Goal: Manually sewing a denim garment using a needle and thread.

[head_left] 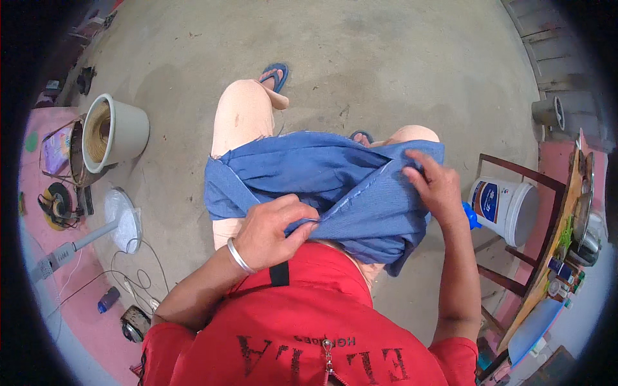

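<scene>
A blue cloth (367,212) with frayed edges lies across my lap and over my knees, with a long open fold along it. My left hand (277,231), with a silver bangle at the wrist, pinches the cloth's edge near the middle of the lap. At the right part of the cloth, my right hand (434,186) has its thumb and fingers apart, touching or just over the fabric. My legs, in pale peach trousers (241,112), are spread beneath it, and my feet wear blue flip-flops (277,77).
Left: a bucket (116,135), a fan on a round base (122,215), cables and small items on pink flooring. Right: a wooden chair (496,280), a white tub (502,212), a board with utensils (547,296). A grey concrete floor (386,58) stretches ahead.
</scene>
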